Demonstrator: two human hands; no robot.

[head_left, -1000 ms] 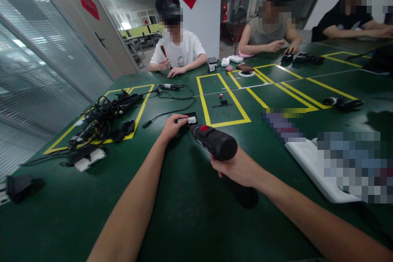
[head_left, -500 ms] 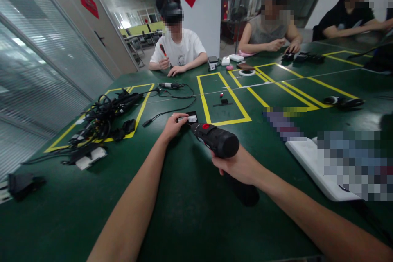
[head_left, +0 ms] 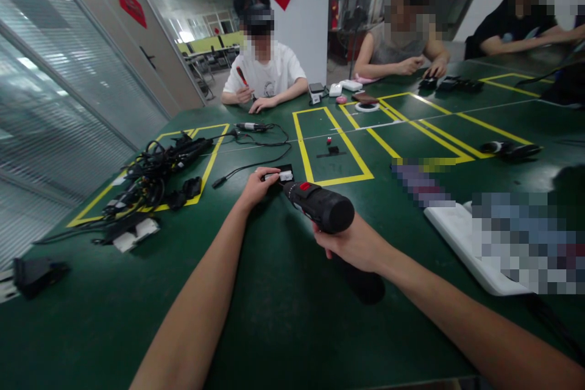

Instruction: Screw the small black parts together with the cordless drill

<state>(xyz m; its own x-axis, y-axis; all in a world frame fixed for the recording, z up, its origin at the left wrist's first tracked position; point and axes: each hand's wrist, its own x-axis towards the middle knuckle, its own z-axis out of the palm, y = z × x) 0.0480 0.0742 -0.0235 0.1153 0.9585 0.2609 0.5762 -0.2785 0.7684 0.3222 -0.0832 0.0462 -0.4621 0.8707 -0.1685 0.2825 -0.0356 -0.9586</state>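
My right hand (head_left: 350, 241) is wrapped round the grip of a black cordless drill (head_left: 322, 207) with a red switch on top. The drill's nose points forward and left, at a small black box-like piece with a white part (head_left: 286, 175) on the table. My left hand (head_left: 259, 186) presses its fingers on the left side of that piece and holds it against the tabletop. The drill's tip meets the near edge of the piece, but the exact contact is too small to make out.
Tangled black cables (head_left: 155, 170) lie in a yellow-taped area at left. A cable with a plug (head_left: 219, 183) runs beyond my left hand. A white tray-like object (head_left: 461, 244) lies at right. Across the green table (head_left: 274, 317), a person (head_left: 265, 73) holds a screwdriver; others sit further right.
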